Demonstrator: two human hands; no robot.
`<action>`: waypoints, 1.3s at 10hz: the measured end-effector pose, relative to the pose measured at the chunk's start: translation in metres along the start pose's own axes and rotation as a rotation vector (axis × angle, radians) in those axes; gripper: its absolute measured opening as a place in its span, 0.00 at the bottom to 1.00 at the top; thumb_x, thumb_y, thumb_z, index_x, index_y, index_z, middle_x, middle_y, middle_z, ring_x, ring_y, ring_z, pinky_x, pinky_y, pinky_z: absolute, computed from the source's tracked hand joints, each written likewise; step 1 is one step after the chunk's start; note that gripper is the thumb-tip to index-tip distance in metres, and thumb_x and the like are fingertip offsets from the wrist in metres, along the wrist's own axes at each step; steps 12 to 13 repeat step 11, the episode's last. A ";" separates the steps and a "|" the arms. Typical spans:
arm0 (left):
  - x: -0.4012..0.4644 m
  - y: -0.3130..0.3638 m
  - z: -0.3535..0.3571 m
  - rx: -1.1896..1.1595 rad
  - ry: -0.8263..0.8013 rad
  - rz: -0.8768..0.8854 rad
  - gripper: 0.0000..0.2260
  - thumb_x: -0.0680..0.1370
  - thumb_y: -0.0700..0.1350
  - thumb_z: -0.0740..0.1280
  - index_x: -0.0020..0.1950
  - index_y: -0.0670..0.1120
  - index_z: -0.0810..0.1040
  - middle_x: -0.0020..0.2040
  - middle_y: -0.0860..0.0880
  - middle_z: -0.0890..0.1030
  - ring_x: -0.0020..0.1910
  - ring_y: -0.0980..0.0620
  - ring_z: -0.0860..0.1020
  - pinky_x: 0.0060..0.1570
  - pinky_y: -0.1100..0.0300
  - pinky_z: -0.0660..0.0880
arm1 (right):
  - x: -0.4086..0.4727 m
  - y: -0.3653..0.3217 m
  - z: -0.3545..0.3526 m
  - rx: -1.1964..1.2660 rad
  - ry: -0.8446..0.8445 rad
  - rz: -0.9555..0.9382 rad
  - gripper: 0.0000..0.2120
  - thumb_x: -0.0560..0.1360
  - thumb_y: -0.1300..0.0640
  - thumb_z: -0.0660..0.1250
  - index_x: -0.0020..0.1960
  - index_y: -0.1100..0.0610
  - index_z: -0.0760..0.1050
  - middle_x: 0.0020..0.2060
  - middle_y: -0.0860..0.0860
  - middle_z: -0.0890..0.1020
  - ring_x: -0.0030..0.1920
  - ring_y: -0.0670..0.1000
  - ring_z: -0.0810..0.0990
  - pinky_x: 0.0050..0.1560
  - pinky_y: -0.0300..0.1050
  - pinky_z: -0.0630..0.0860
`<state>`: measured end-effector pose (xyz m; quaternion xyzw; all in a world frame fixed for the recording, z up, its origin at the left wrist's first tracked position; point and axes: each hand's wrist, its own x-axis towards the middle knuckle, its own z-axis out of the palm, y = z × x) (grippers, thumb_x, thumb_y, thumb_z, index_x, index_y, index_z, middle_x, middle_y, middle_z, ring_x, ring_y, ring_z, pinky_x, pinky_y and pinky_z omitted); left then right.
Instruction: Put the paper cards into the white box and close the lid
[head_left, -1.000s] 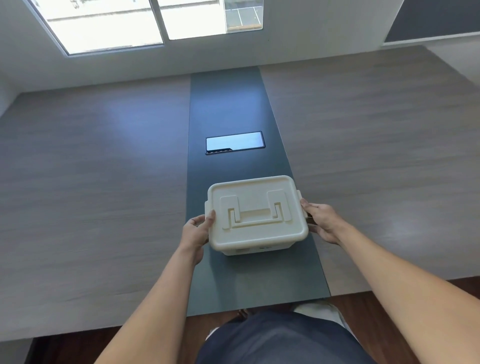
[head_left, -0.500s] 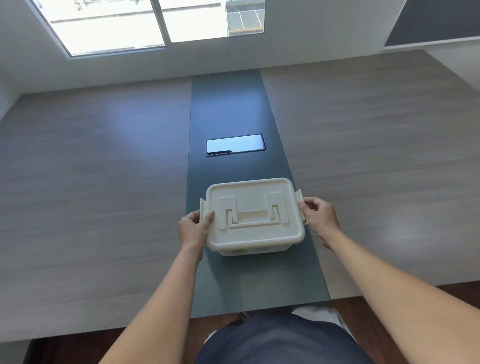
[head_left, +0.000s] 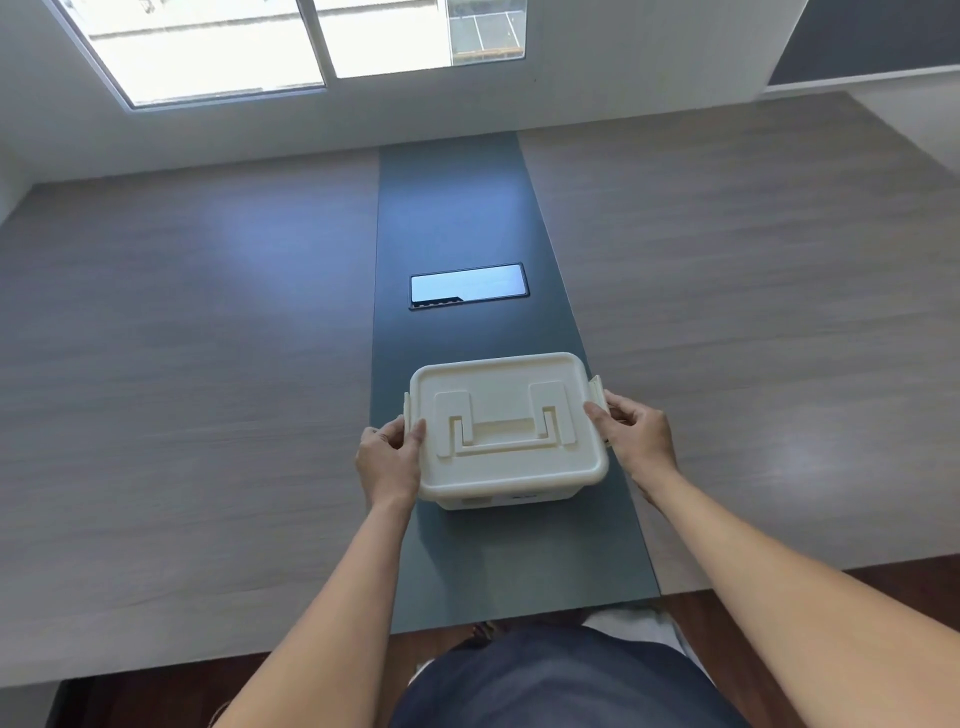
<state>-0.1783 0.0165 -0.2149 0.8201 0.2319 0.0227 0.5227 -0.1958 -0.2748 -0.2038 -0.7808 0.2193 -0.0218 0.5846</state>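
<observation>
The white box stands on the dark centre strip of the table with its lid on and its carry handle folded flat. My left hand grips the left side latch, thumb on the lid's edge. My right hand holds the right side latch, which sticks up and outward from the lid. No paper cards are visible; the inside of the box is hidden by the lid.
A dark phone with a reflective screen lies on the dark strip beyond the box. The wooden table spreads wide on both sides. Its near edge is just in front of my body.
Both hands shifted from the box's sides up onto the side latches. The latches now stand out from the lid. The box stayed in place.
</observation>
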 end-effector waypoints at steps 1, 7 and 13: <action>0.001 -0.002 0.000 0.021 0.008 0.024 0.14 0.78 0.49 0.71 0.58 0.43 0.85 0.51 0.42 0.83 0.41 0.73 0.74 0.41 0.79 0.65 | 0.002 0.001 0.001 -0.018 0.005 0.005 0.23 0.73 0.49 0.74 0.65 0.55 0.78 0.57 0.49 0.85 0.54 0.46 0.84 0.61 0.47 0.79; -0.011 -0.003 -0.011 -0.089 0.044 -0.004 0.25 0.82 0.62 0.53 0.60 0.47 0.82 0.56 0.45 0.79 0.52 0.54 0.78 0.55 0.58 0.69 | -0.011 0.000 0.001 -0.143 0.072 -0.021 0.23 0.81 0.42 0.56 0.67 0.54 0.76 0.57 0.47 0.78 0.52 0.45 0.75 0.55 0.40 0.69; -0.037 -0.116 -0.014 0.712 -0.111 0.207 0.32 0.82 0.62 0.51 0.82 0.47 0.52 0.82 0.46 0.50 0.81 0.46 0.46 0.77 0.45 0.49 | -0.037 0.121 0.008 -0.892 0.035 -0.123 0.28 0.83 0.44 0.51 0.80 0.52 0.52 0.80 0.56 0.49 0.78 0.60 0.54 0.72 0.62 0.59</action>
